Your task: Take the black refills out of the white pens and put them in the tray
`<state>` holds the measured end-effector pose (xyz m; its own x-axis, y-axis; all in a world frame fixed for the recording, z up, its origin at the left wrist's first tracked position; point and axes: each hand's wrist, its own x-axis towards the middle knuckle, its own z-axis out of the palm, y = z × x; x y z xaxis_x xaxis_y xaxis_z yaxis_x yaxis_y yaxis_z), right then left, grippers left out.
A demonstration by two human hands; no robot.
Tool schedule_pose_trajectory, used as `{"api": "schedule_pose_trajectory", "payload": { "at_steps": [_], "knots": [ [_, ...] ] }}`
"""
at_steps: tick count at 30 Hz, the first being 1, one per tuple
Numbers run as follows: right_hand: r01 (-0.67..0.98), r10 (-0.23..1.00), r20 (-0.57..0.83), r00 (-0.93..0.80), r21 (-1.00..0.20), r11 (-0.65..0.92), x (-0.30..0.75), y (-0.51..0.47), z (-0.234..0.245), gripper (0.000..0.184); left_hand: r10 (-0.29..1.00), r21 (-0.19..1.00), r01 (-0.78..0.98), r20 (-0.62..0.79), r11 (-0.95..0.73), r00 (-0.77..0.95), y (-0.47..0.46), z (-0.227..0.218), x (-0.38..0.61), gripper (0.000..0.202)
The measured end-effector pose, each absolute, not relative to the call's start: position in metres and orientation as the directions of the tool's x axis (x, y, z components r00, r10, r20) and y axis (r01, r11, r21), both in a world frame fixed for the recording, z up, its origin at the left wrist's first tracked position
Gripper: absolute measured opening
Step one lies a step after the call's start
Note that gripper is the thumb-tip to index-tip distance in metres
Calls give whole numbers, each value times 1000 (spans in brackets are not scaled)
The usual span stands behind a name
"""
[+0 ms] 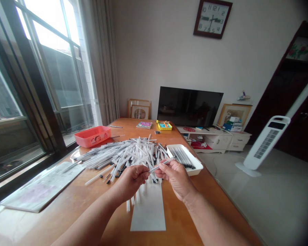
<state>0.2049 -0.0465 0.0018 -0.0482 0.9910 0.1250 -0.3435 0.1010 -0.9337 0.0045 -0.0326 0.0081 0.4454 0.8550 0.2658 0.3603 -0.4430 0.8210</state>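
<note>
Between my two hands is a slim pen (156, 168), tilted up to the right. My left hand (133, 178) pinches its lower left end, and my right hand (175, 175) grips it nearer the upper right end. Just beyond lies a large heap of pen parts (133, 152): clear white barrels, dark refills and small black caps. A white tray (199, 169) to the right of my right hand holds a row of pens (183, 157) with black ends. Below my hands, a white paper sheet (149, 215) lies on the table, with a few loose barrels at its upper left.
A red plastic basket (92, 136) stands left behind the heap. A large booklet (41, 188) lies at the table's left. Toward the far end are a small book (144, 125) and a yellow box (164, 126). The wooden table's (220, 208) right edge drops to the floor, where a white tower fan (265, 143) stands.
</note>
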Motion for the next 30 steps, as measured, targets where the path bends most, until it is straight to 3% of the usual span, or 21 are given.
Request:
{"api": "schedule_pose_trajectory", "payload": {
  "at_steps": [16, 30],
  "knots": [
    [-301, 991, 122, -50, -948, 102, 202, -42, -1, 37, 852, 732, 473, 286, -490, 439, -21, 4, -1, 27],
    [-250, 976, 180, 125, -946, 206, 229, -34, 8, 26, 853, 670, 532, 351, -517, 386, -12, -5, -9, 30]
  ]
}}
